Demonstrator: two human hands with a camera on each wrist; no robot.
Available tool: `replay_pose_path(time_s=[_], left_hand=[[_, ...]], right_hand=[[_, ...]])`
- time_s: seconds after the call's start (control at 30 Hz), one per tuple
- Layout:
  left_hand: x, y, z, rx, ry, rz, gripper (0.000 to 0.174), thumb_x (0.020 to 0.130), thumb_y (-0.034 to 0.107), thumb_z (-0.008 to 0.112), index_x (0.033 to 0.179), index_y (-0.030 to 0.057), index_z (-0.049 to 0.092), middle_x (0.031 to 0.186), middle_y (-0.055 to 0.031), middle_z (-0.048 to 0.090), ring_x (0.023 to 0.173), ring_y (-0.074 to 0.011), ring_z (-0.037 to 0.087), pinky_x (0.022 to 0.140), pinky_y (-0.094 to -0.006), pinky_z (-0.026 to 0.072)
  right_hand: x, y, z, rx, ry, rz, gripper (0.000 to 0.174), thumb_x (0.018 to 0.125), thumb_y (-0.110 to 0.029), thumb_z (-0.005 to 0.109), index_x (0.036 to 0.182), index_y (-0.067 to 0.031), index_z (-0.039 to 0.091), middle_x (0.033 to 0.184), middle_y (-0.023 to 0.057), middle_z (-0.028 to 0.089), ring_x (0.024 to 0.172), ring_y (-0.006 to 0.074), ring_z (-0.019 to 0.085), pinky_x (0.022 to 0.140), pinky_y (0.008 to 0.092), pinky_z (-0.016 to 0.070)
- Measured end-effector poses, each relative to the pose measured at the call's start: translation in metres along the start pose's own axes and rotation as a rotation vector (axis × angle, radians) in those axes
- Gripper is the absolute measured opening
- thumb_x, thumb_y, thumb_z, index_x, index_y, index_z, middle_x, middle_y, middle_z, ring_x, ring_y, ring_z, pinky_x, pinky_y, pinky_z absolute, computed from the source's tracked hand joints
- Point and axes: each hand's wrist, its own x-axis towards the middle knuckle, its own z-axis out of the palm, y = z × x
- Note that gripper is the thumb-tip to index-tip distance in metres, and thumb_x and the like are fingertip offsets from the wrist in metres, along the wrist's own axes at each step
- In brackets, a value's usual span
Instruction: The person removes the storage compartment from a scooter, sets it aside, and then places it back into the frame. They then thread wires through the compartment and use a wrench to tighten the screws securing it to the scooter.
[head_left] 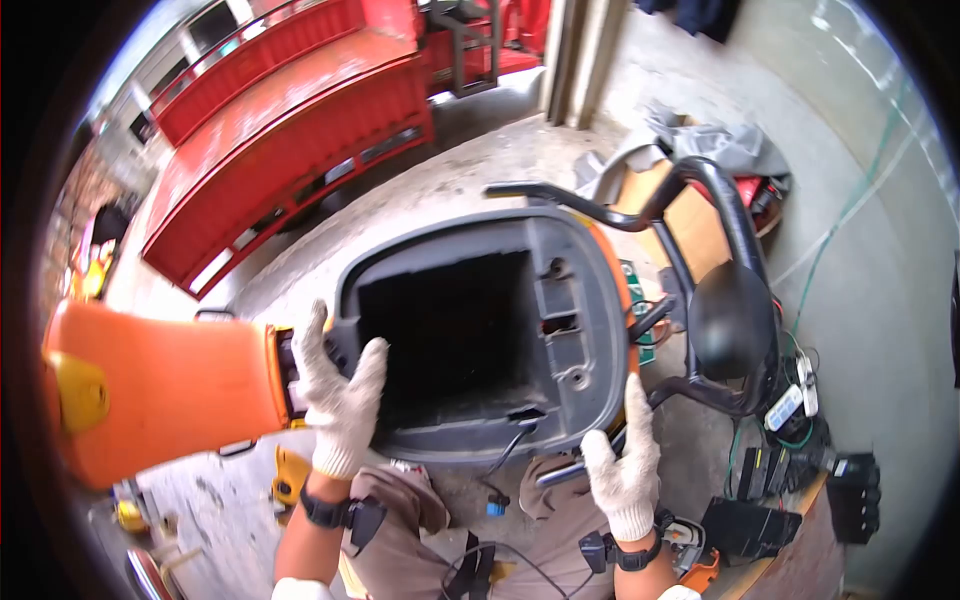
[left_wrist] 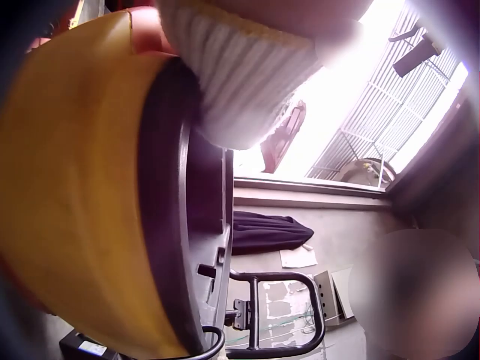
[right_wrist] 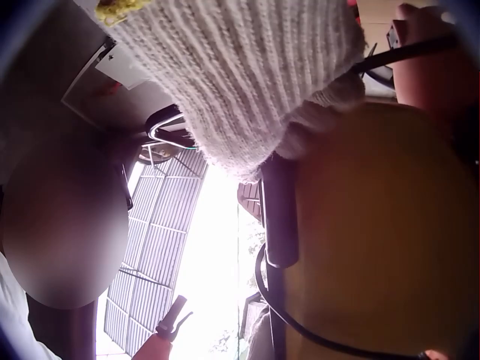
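A black storage tub (head_left: pixel 425 240) with a deep, dark hollow sits on an orange vehicle body (head_left: pixel 165 390). My gloved left hand (head_left: pixel 338 400) is at the tub's left end, fingers straight and thumb spread. In the left wrist view, its ribbed cuff (left_wrist: pixel 232 82) overlaps the dark rim above a yellow-orange panel (left_wrist: pixel 82 195). At the near right corner, my gloved right hand (head_left: pixel 625 470) has its index finger extended beside the rim, overlapping a dark bar (head_left: pixel 560 474); its other fingers are hidden. A dark cylinder (right_wrist: pixel 282 217) shows below the right glove (right_wrist: pixel 247 82).
A black tubular frame (head_left: pixel 735 200) rises to the tub's right. A cable with a blue connector (head_left: pixel 495 507) hangs at the near side. Beyond stands a red truck bed (head_left: pixel 290 150). A power strip (head_left: pixel 784 408) and black boxes (head_left: pixel 750 525) lie at right, and a cardboard box (head_left: pixel 690 215) behind the frame.
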Motion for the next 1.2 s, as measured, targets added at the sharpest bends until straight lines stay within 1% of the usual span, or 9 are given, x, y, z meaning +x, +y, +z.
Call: replay_pose_path(time_s=[0.1, 0.13, 0.27, 0.7, 0.83, 0.9, 1.0, 1.07, 1.2], left_hand=[[-0.023, 0.006, -0.008, 0.115, 0.176, 0.260, 0.075, 0.086, 0.004, 0.080, 0.151, -0.0001, 0.043, 0.150, -0.0242, 0.047, 0.135, -0.0446, 0.052, 0.115, -0.0476, 0.0425], [-0.034, 0.016, -0.012, 0.061, 0.129, 0.334, 0.070, 0.084, 0.001, 0.078, 0.147, 0.0000, 0.048, 0.144, -0.0240, 0.052, 0.130, -0.0456, 0.055, 0.112, -0.0478, 0.0457], [-0.046, 0.069, -0.017, -0.140, -0.510, 0.526, 0.044, 0.078, -0.002, 0.077, 0.121, 0.0021, 0.069, 0.123, -0.0203, 0.067, 0.114, -0.0399, 0.066, 0.100, -0.0473, 0.0534], [-0.047, 0.093, -0.002, -0.186, -0.704, 0.536, 0.051, 0.077, 0.006, 0.073, 0.127, 0.0127, 0.073, 0.124, -0.0128, 0.071, 0.109, -0.0332, 0.068, 0.094, -0.0402, 0.0564], [-0.040, 0.081, -0.005, -0.476, -0.883, 0.366, 0.039, 0.098, 0.021, 0.061, 0.132, 0.0039, 0.070, 0.132, -0.0192, 0.069, 0.125, -0.0347, 0.063, 0.109, -0.0403, 0.0466], [-0.040, 0.082, 0.001, -0.394, -0.923, 0.373, 0.036, 0.098, 0.012, 0.065, 0.132, 0.0012, 0.069, 0.131, -0.0188, 0.069, 0.124, -0.0312, 0.065, 0.108, -0.0373, 0.0479], [-0.052, 0.090, 0.004, -0.328, -0.809, 0.418, 0.036, 0.093, -0.001, 0.066, 0.129, -0.0002, 0.070, 0.128, -0.0164, 0.070, 0.119, -0.0264, 0.067, 0.105, -0.0339, 0.0502], [-0.060, 0.084, 0.015, -0.334, -0.754, 0.419, 0.037, 0.091, -0.002, 0.068, 0.127, 0.0003, 0.071, 0.126, -0.0153, 0.071, 0.117, -0.0253, 0.069, 0.103, -0.0334, 0.0517], [-0.074, 0.082, 0.018, -0.244, -0.659, 0.526, 0.045, 0.092, -0.001, 0.067, 0.137, 0.0005, 0.065, 0.136, -0.0171, 0.066, 0.125, -0.0295, 0.064, 0.109, -0.0376, 0.0477]], right_hand=[[0.001, 0.007, 0.003, -0.182, 0.048, -0.170, 0.071, 0.094, -0.014, 0.068, 0.156, 0.0024, 0.039, 0.133, 0.0265, 0.063, 0.109, 0.0301, 0.069, 0.095, 0.0383, 0.0550], [0.000, -0.005, 0.002, -0.023, 0.008, -0.009, 0.070, 0.094, -0.015, 0.068, 0.155, 0.0026, 0.040, 0.142, 0.0294, 0.057, 0.126, 0.0360, 0.061, 0.108, 0.0414, 0.0473], [-0.002, 0.002, 0.003, -0.064, 0.028, -0.054, 0.069, 0.095, -0.016, 0.070, 0.156, 0.0004, 0.041, 0.147, 0.0288, 0.055, 0.137, 0.0386, 0.056, 0.113, 0.0426, 0.0443], [-0.008, 0.007, 0.010, -0.020, 0.105, -0.016, 0.071, 0.097, -0.035, 0.071, 0.157, -0.0113, 0.042, 0.141, 0.0255, 0.062, 0.124, 0.0409, 0.064, 0.101, 0.0433, 0.0535], [-0.009, -0.001, 0.003, -0.008, 0.055, 0.077, 0.072, 0.097, -0.039, 0.070, 0.157, -0.0124, 0.042, 0.136, 0.0263, 0.064, 0.119, 0.0415, 0.067, 0.098, 0.0448, 0.0549], [-0.007, 0.015, 0.009, -0.122, 0.170, -0.106, 0.070, 0.097, -0.041, 0.069, 0.156, -0.0136, 0.043, 0.123, 0.0258, 0.070, 0.109, 0.0414, 0.071, 0.092, 0.0459, 0.0570], [-0.012, 0.006, 0.008, -0.044, 0.147, -0.019, 0.066, 0.097, -0.049, 0.064, 0.152, -0.0176, 0.048, 0.093, 0.0237, 0.074, 0.083, 0.0432, 0.073, 0.075, 0.0523, 0.0583], [-0.028, -0.004, 0.003, -0.093, 0.146, 0.083, 0.060, 0.098, -0.048, 0.060, 0.149, -0.0176, 0.050, 0.098, 0.0233, 0.074, 0.081, 0.0454, 0.072, 0.072, 0.0544, 0.0575], [-0.078, -0.038, -0.010, 0.335, 0.364, 0.112, 0.039, 0.095, -0.028, 0.071, 0.126, -0.0049, 0.063, 0.085, 0.0179, 0.073, 0.064, 0.0338, 0.070, 0.061, 0.0420, 0.0557]])
